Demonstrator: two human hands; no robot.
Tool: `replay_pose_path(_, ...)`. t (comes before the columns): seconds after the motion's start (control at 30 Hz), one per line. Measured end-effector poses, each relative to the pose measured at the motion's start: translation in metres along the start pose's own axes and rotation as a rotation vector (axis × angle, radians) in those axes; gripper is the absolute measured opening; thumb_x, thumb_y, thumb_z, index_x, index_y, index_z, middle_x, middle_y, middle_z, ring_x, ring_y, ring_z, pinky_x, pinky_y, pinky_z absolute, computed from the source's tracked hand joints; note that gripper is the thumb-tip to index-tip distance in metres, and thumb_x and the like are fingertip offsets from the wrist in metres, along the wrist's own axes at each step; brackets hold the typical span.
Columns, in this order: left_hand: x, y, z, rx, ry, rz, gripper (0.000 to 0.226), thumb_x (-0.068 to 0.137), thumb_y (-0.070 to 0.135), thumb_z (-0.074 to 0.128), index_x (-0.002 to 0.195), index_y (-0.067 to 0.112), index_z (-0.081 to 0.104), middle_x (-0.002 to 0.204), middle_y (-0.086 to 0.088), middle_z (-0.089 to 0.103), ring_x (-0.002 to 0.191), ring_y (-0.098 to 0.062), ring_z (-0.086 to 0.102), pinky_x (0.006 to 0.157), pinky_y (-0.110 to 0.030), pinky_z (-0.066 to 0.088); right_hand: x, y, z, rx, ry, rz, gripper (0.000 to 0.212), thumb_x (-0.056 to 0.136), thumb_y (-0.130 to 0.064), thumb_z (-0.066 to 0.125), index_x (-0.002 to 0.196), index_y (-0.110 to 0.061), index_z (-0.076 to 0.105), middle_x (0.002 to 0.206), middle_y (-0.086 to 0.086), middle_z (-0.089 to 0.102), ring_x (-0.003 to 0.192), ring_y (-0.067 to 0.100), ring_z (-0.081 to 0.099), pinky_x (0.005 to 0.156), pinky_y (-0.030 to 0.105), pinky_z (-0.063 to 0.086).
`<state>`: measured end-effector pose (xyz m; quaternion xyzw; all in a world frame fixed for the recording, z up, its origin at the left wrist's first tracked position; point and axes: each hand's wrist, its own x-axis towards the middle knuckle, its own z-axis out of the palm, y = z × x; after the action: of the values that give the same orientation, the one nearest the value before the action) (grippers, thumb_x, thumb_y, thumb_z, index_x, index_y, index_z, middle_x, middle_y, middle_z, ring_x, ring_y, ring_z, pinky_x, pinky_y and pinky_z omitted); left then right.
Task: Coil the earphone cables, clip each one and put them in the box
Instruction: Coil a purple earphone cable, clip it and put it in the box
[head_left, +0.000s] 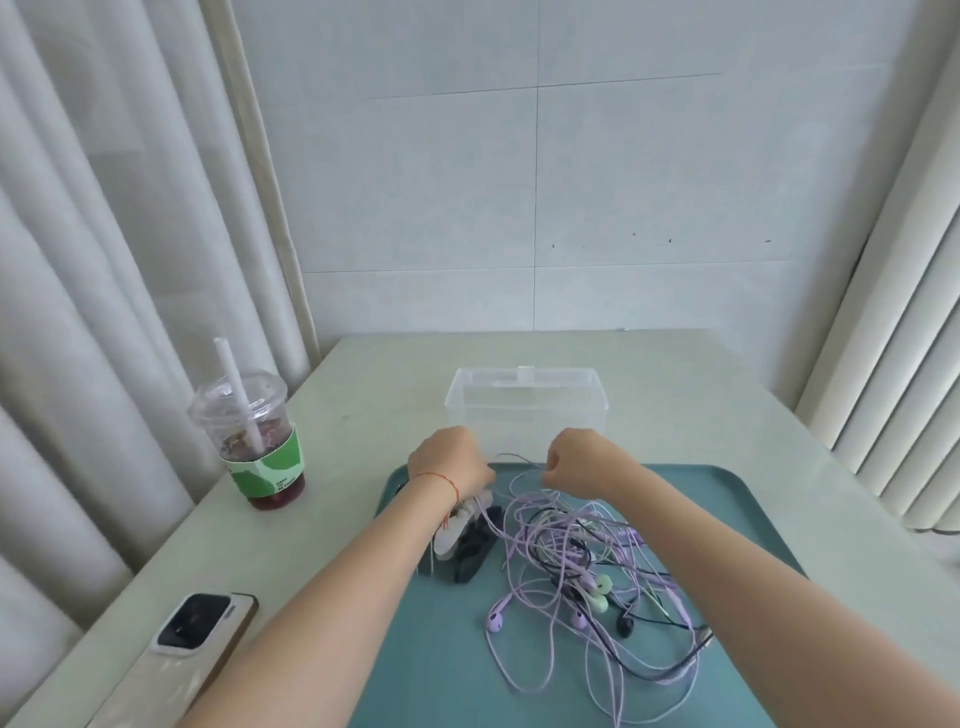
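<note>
A tangle of earphone cables (571, 566), mostly lilac with some black and pale green, lies on a teal tray (426, 665). Behind the tray stands a clear plastic box (524, 400) with nothing visible inside. My left hand (449, 465) and my right hand (576, 462) hover above the tray's far edge, both with curled fingers, each pinching a thin cable that stretches between them and trails down to the tangle. Under my left wrist lie white and black clips (465, 540).
A lidded drink cup with a straw (249, 441) stands on the pale table at the left. A phone (182, 654) lies face down near the front left. Curtains hang at the left, blinds at the right, and a tiled wall sits behind.
</note>
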<state>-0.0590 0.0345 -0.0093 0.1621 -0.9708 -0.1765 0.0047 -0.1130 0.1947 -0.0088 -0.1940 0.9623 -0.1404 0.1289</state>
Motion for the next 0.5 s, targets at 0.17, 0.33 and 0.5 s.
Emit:
replay_pose_path(0.17, -0.005, 0.0, -0.028, -0.642, 0.151, 0.147, 0.006, 0.084, 0.024, 0.07, 0.083, 0.019, 0.072, 0.077, 0.003, 0.071, 0.07, -0.012, 0.065, 0.072, -0.028, 0.053, -0.008, -0.009, -0.031, 0.108, 0.105, -0.116, 0.022, 0.089, -0.026, 0.064, 0.088, -0.006, 0.074, 0.075, 0.005, 0.066, 0.065, 0.018, 0.055, 0.063, 0.027, 0.046)
replay_pose_path(0.33, -0.006, 0.014, -0.076, -1.121, 0.076, 0.212, 0.005, 0.089, 0.012, 0.067, 0.084, 0.011, 0.064, 0.057, -0.002, 0.062, 0.048, -0.013, 0.059, 0.064, -0.03, 0.056, -0.024, -0.025, -0.087, 0.402, 0.455, -0.154, 0.024, 0.093, -0.026, 0.055, 0.075, -0.016, 0.067, 0.068, -0.002, 0.06, 0.062, 0.018, 0.054, 0.057, 0.027, 0.042)
replay_pose_path(0.5, 0.006, 0.006, -0.087, -0.729, 0.219, 0.215, 0.005, 0.082, 0.014, 0.071, 0.079, 0.016, 0.067, 0.064, 0.001, 0.066, 0.053, -0.01, 0.062, 0.063, -0.024, 0.051, -0.039, -0.03, -0.128, 0.789, 0.679, -0.143, 0.024, 0.094, -0.025, 0.048, 0.079, -0.008, 0.056, 0.064, 0.01, 0.065, 0.046, 0.015, 0.057, 0.046, 0.022, 0.042)
